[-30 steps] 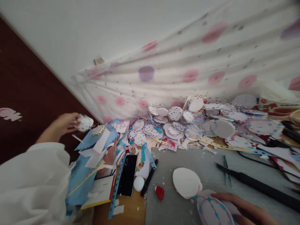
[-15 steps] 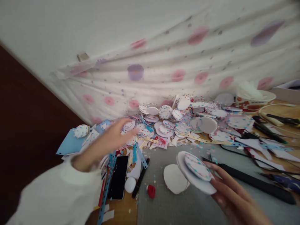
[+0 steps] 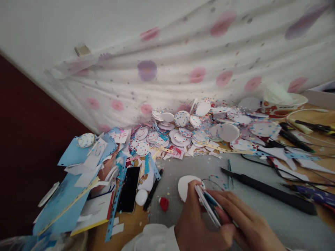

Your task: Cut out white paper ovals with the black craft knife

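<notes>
At the bottom centre of the frame, a small stack of paper discs [image 3: 208, 205] is held edge-on between both hands, the left hand [image 3: 196, 223] closed on it from the left and the fingers of the right hand [image 3: 243, 223] pressed against it from the right; how many discs make up the stack cannot be told, since only blurred edges with blue marks are seen. Both wrists are cut off by the lower edge, and a white sleeve [image 3: 154, 238] is only partly in view. A plain white disc [image 3: 184, 184] lies just behind the left hand on the grey mat [image 3: 261, 223], partly covered by the thumb. A black tool [image 3: 267, 191] lies across the mat to the right, its far end blurred. To the left, a black phone [image 3: 128, 193], a white pebble-like object [image 3: 141, 197] and a small red item [image 3: 164, 204] rest near a heap of blue paper [image 3: 65, 195]. Across the middle of the frame, a pile of dotted discs [image 3: 188, 130] is spread before a spotted curtain [image 3: 183, 62]. A dark red wall [image 3: 23, 132] fills the left side.
</notes>
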`<state>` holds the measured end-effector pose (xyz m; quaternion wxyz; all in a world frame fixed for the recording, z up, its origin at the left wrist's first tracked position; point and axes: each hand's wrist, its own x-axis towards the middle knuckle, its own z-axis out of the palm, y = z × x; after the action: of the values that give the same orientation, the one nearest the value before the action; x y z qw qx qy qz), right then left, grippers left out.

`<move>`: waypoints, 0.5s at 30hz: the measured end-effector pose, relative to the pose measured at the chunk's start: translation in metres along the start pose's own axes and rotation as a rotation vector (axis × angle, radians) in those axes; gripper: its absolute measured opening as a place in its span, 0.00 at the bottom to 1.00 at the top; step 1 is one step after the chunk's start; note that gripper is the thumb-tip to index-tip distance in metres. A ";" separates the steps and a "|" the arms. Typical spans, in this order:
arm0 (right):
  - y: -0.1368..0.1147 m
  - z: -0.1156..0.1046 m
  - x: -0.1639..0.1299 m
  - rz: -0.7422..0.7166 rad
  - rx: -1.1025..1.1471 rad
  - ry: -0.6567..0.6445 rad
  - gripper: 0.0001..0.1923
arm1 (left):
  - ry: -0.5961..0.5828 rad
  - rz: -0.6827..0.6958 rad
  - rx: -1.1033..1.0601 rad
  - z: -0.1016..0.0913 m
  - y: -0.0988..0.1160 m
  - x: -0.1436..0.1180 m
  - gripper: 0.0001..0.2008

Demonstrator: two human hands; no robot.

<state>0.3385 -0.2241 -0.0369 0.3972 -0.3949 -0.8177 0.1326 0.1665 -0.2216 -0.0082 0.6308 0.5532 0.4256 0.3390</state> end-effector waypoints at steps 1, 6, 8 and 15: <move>-0.004 -0.001 0.002 -0.027 -0.018 0.003 0.20 | 0.065 -0.013 0.050 0.002 0.003 -0.002 0.33; -0.020 0.002 0.002 0.066 0.108 0.044 0.13 | 0.131 -0.009 0.152 -0.004 0.001 -0.008 0.31; -0.019 0.004 0.000 0.126 0.152 0.065 0.11 | 0.086 0.015 0.061 -0.012 -0.007 -0.012 0.28; -0.015 -0.003 -0.001 0.244 0.200 0.124 0.12 | 0.039 -0.018 -0.174 -0.025 -0.002 -0.021 0.30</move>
<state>0.3332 -0.2345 -0.0272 0.4650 -0.4572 -0.7205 0.2360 0.1353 -0.2308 -0.0071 0.6710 0.4857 0.4118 0.3798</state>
